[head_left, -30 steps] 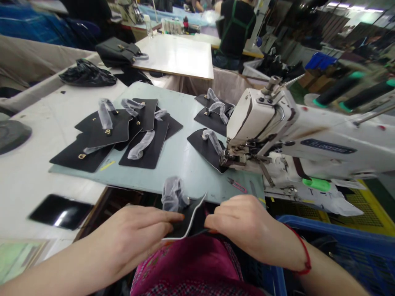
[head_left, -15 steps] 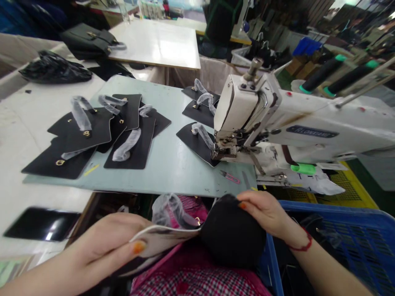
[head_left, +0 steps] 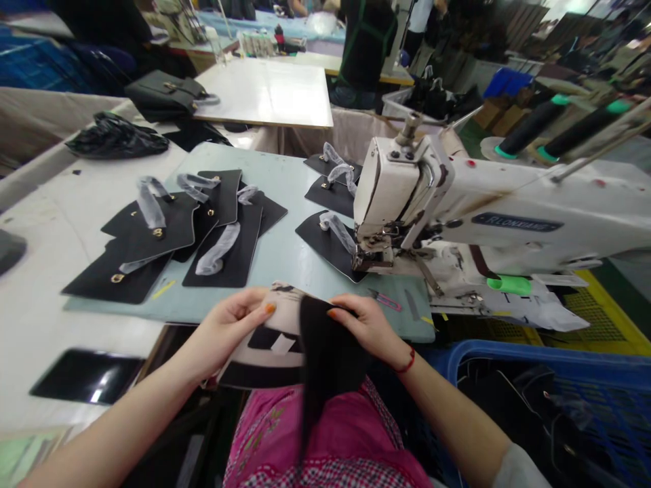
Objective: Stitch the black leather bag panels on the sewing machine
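My left hand (head_left: 224, 330) pinches the left edge of a bag panel (head_left: 269, 339), turned so its pale underside with black patches faces up. My right hand (head_left: 366, 325) grips a black leather piece (head_left: 325, 352) that hangs down over my lap beside that panel. Both sit at the near edge of the pale green work board (head_left: 285, 257). A white sewing machine (head_left: 458, 210) stands to the right, its head over a black panel (head_left: 330, 244) with a wrapped handle.
Several black panels with wrapped handles and gold clasps (head_left: 167, 237) lie spread on the board's left. A phone (head_left: 86, 373) rests on the white table at left. A blue crate (head_left: 549, 407) stands at my right. A person stands at the far tables.
I have lifted both pieces from my lap up to the board's edge and turned the panel so its pale underside faces up. The black piece now hangs folded under my right hand.
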### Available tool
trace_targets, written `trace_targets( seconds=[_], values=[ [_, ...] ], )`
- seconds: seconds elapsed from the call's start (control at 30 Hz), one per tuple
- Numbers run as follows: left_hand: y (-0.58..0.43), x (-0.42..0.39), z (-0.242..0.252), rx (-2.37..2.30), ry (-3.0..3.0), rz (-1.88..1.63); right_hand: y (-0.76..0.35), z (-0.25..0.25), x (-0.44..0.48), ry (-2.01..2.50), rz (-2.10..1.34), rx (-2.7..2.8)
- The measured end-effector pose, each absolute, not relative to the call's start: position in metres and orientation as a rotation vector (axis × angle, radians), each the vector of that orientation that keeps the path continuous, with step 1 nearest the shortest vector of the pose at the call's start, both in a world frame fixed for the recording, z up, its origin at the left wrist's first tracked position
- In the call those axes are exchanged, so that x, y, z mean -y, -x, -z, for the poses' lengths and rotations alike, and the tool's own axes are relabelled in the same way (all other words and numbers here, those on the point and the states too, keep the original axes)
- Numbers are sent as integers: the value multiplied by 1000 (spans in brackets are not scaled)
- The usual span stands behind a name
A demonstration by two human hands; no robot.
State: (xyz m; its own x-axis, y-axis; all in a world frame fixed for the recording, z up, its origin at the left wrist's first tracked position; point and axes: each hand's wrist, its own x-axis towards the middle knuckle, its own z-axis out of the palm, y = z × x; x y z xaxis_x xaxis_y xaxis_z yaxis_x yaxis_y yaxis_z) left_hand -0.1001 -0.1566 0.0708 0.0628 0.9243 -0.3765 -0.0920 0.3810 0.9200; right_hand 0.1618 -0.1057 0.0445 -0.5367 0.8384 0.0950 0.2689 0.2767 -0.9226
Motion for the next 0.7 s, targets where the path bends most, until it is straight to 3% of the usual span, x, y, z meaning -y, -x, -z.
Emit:
trace_targets(
  seconds=[0.13, 0.33, 0.7],
  values=[
    [97, 141, -56, -1344, -1056, -1149, -163, -32, 100, 1171, -1161, 1820],
    [99, 149, -46, -1300, -973, -1051, -172, -43, 114, 1122, -1223, 1789],
    [67, 169, -56, -1443, -1430, -1164, -185, -43, 141, 1018, -1273, 1928]
  ],
)
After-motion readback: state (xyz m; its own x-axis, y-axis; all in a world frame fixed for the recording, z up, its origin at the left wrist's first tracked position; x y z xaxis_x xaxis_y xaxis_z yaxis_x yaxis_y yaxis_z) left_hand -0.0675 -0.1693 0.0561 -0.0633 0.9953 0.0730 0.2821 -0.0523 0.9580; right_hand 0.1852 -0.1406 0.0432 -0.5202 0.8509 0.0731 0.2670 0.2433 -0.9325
